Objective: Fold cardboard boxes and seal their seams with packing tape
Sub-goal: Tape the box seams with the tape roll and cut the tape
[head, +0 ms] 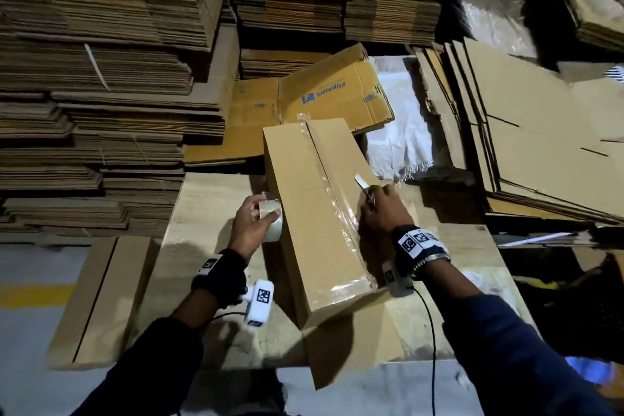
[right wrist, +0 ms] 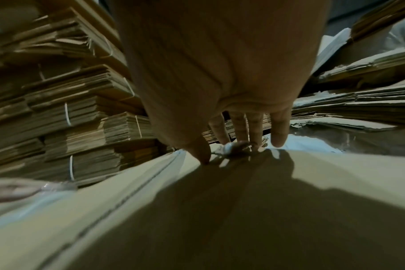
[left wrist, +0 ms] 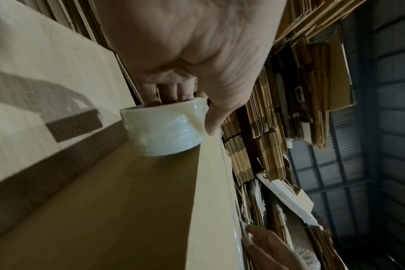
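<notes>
A long brown cardboard box (head: pixel 304 199) lies on the work surface, with a strip of clear tape (head: pixel 334 194) running along its top seam. At the box's left side my left hand (head: pixel 250 223) grips a roll of clear tape (head: pixel 271 223). In the left wrist view the fingers of that left hand (left wrist: pixel 192 54) go through the roll (left wrist: pixel 164 131), with the thumb outside it. My right hand (head: pixel 381 213) rests on the box's right top edge and holds a thin metal blade (head: pixel 362 184). The right wrist view shows the right hand's fingertips (right wrist: pixel 204 159) touching the box (right wrist: pixel 220 219).
Tall stacks of flat cardboard (head: pixel 101 78) fill the left and back. A flattened printed box (head: pixel 337 91) lies behind the box, with white plastic sheeting (head: pixel 398 132) to its right. Flat sheets (head: pixel 523 145) lean at the right. Another flat box (head: pixel 101 297) lies low at the left.
</notes>
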Available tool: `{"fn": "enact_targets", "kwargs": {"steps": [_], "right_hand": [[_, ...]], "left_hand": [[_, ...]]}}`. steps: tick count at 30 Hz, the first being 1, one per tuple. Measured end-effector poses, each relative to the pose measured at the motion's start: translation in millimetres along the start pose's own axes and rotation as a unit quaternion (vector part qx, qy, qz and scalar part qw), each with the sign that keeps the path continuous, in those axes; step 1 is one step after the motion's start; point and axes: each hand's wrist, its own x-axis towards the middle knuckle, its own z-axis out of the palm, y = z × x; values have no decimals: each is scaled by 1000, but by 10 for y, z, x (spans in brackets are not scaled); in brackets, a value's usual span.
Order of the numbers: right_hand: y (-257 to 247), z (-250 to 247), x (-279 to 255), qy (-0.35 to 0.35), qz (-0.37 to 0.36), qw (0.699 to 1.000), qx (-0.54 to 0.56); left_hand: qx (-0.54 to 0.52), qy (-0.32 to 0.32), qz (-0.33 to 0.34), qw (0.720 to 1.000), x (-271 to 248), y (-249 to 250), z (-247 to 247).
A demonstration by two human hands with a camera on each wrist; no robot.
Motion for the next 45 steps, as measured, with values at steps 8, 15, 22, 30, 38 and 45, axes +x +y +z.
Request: {"fn": "enact_targets", "kwargs": {"steps": [8,15,22,30,38,45], "right_hand": [[243,172,-33,-30,-14,996,86],[731,157,-248,-53,-38,994,85],[1113,-46,-682,-76,-59,994,48],[96,-427,-771,-41,-147,988,23],[-1162,-397,-481,-130,-218,947,197],[-1365,-324,128,-80,-128,918,367]], "left_hand": [[-20,49,0,999,75,-247,183],[3,27,-9,1000,-376,-272,358],[3,-4,3,1000,-1137,-366,608],[1,-51,22,998,-1095,-15,239],[-16,-195,58,979,-517,749,-39],[-11,-199,59,978,92,982,-84]]}}
